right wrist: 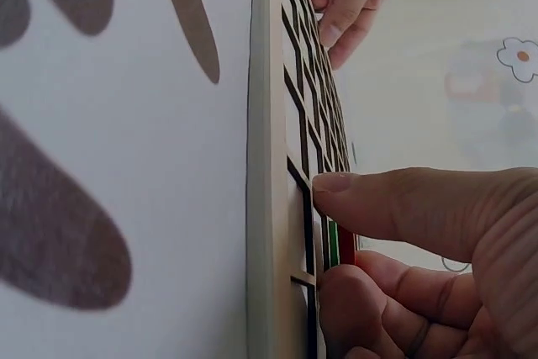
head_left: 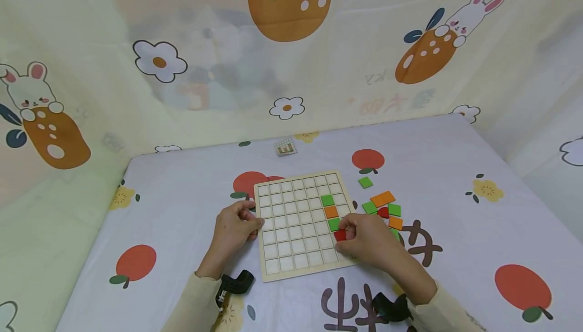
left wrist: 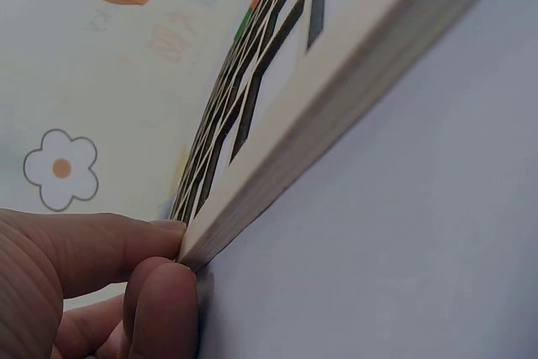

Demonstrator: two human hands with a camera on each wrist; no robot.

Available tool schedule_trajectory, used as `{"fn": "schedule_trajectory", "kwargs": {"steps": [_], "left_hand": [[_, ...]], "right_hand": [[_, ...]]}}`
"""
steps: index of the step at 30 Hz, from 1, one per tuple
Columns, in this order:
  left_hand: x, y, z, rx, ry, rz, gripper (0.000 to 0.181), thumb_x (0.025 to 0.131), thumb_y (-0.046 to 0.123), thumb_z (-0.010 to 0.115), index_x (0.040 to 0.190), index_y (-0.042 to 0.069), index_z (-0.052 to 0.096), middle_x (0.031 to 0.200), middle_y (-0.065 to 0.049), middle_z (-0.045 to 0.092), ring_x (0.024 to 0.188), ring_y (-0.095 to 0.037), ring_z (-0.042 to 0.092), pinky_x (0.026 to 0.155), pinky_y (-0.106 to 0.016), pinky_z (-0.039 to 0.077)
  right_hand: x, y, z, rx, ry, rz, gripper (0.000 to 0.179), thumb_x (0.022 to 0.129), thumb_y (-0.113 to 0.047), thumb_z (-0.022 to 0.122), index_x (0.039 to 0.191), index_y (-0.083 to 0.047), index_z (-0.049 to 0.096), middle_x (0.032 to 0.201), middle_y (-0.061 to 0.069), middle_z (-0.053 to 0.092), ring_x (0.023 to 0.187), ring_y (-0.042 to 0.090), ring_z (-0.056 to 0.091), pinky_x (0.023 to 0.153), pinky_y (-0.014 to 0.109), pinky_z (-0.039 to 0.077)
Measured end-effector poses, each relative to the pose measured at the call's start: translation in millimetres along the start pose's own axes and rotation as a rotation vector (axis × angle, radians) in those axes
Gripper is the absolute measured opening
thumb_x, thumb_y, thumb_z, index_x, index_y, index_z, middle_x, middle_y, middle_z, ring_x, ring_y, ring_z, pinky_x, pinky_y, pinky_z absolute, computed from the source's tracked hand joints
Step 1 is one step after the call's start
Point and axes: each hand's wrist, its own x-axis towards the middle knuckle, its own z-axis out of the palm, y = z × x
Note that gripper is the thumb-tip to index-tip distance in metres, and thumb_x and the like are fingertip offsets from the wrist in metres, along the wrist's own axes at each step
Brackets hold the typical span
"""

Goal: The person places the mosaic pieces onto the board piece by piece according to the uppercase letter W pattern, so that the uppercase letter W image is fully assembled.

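Observation:
A pale wooden grid board [head_left: 291, 274] with rows of square cells lies on the table. My left hand [head_left: 234, 224] grips its left edge; in the left wrist view the fingers [left wrist: 109, 245] meet the board's rim [left wrist: 277, 182]. Over the right side of the board, my right hand [head_left: 371, 238] pinches a red tile [head_left: 339, 235] between thumb and fingers. Just above that tile, in one column, sit a green tile [head_left: 334, 224], an orange tile [head_left: 331, 212] and another green tile [head_left: 327, 200]. From the right wrist view, the red tile [right wrist: 347, 244] shows between thumb and fingertips.
Loose green, orange and red tiles lie right of the board, among them an orange piece [head_left: 382, 199] and a lone green tile [head_left: 365, 182]. A small card with a grid pattern [head_left: 285, 147] lies behind the board. Printed cloth covers the table [head_left: 182, 251] and hangs behind it.

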Motion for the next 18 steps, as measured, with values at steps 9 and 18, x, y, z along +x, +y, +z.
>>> {"fn": "schedule_trajectory", "kwargs": {"steps": [9,18], "left_hand": [[-0.2,-0.4,-0.2,0.001,0.0,0.004,0.046,0.086,0.003,0.081,0.13,-0.002,0.067,0.079,-0.007,0.064,0.054,-0.013,0.06,0.053,-0.024,0.052],[0.3,-1.4,0.4,-0.001,0.002,0.004,0.046,0.086,0.003,0.081,0.13,-0.002,0.067,0.08,-0.008,0.065,0.054,-0.013,0.061,0.054,-0.024,0.053]], "right_hand": [[0.6,-0.7,2.3,-0.001,-0.005,-0.003,0.023,0.077,-0.013,0.088,0.096,-0.01,0.073,0.067,0.0,0.054,0.063,0.016,0.05,0.055,0.028,0.039],[0.9,-0.7,2.3,0.001,-0.012,-0.013,0.021,0.078,-0.012,0.087,0.094,-0.01,0.073,0.067,-0.001,0.054,0.063,0.016,0.05,0.056,0.028,0.039]]}}
